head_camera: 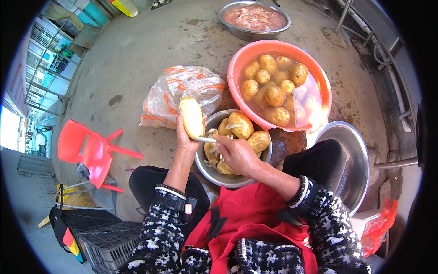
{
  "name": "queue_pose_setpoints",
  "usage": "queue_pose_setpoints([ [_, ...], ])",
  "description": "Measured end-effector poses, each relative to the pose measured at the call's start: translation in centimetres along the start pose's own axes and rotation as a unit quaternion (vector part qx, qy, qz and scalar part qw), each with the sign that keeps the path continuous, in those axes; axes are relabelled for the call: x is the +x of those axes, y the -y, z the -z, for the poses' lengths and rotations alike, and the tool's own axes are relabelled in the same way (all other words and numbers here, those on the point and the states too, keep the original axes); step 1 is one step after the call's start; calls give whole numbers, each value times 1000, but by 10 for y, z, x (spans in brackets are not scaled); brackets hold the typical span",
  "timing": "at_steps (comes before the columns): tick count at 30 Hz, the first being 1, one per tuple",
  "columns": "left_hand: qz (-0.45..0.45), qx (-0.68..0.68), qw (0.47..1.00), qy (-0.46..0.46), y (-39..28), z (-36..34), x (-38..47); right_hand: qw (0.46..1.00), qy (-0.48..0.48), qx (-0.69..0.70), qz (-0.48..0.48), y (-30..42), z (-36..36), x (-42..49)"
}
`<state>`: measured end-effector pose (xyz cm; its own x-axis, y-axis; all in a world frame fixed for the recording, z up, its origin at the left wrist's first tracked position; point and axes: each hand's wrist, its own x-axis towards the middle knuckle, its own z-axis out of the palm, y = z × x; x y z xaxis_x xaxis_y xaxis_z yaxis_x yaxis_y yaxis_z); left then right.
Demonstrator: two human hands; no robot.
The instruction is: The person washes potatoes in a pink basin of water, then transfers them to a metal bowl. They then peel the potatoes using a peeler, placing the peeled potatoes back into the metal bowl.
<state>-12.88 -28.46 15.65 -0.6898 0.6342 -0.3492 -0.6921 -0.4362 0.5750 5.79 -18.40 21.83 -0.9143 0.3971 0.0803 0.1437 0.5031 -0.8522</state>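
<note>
My left hand (187,137) holds a large, mostly peeled potato (192,118) upright, its pale flesh showing with some skin at the top. In my right hand (237,153) is a peeler or small knife with a light-coloured handle (206,139); its tip is at the potato's lower end, and its blade is too small to make out. Beneath both hands stands a metal bowl (267,159) of unpeeled potatoes (240,125) with strips of peel lying on them. Beyond it, a red plastic basin (233,73) holds several potatoes in murky water.
A clear plastic bag with orange stripes (184,85) lies ahead on the concrete floor. A metal basin of raw meat in reddish water (255,19) stands farther off. An empty metal basin (359,171) is at the right, a red plastic chair (85,147) and black crates (106,236) at the left.
</note>
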Motion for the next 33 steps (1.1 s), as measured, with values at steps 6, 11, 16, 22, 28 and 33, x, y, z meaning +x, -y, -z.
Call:
queue_pose_setpoints([
  [6,26,28,995,91,7,-18,-20,988,-153,-28,9,-30,20,52],
  [11,32,70,996,49,19,-23,-22,986,-163,-20,41,-23,4,43],
  [16,-11,37,999,14,10,-3,-2,999,-40,-22,18,-8,-7,4],
  [22,3,8,1000,10,-2,5,1,998,-60,-4,2,-25,13,19],
  [28,74,67,994,50,16,-15,-21,985,-162,-65,5,-36,14,56],
  [33,-19,38,999,11,15,-17,-9,995,-90,-41,22,-23,-7,21],
])
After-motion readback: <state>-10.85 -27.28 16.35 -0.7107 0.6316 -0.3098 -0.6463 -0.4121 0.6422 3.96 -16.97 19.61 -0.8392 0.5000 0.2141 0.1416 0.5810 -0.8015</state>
